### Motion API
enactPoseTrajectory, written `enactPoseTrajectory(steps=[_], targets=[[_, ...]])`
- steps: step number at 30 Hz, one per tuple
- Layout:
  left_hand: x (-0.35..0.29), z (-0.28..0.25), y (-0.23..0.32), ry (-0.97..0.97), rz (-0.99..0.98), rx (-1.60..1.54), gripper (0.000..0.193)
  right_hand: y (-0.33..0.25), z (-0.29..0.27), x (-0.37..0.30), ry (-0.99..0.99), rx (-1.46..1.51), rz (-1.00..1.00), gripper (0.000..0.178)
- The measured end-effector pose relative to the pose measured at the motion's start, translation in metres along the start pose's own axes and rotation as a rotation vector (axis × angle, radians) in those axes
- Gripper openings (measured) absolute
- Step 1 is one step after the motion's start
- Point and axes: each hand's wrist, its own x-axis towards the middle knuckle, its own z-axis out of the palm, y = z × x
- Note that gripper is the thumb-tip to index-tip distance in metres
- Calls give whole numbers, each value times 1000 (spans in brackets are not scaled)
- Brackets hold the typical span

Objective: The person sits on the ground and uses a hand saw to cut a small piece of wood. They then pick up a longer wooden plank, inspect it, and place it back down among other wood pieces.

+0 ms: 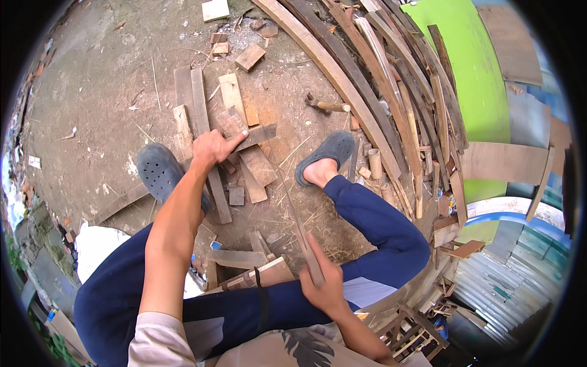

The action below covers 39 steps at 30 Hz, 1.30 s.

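Observation:
My left hand is closed over a short dark wooden strip, its thumb pressed along the top. The strip's free end juts out to the right, resting over other wood offcuts. In my right hand, near my lap, is the handle of a handsaw. Its narrow blade is seen nearly edge-on and reaches up and left, its tip a little below and right of the strip's end. I cannot tell whether blade and strip touch. My left foot in a grey clog stands beside the wood.
Long planks lie stacked at the right, beside a bright green panel. A hammer with a wooden handle lies near them. Small wood blocks are scattered on the dirt ground. Corrugated metal sheets stand at the lower right.

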Motion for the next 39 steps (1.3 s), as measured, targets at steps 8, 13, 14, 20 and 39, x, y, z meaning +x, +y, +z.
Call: enactPoseTrajectory(steps=[8,13,14,20,39], targets=[[0,-1,-2,-26,-21,-7,106,-26,54,215,34,131,-164,60],[-3,-3,0,-17,-3,-7,106,-8,22,72,3,50,41,63],[-1,-2,1,-16,-12,6,106,-12,10,32,41,14,-88,63],[0,-2,-3,-40,-33,3,109,-40,27,125,23,-41,-50,60],[-1,-3,2,-2,-28,17,109,-2,66,223,17,129,-103,65]])
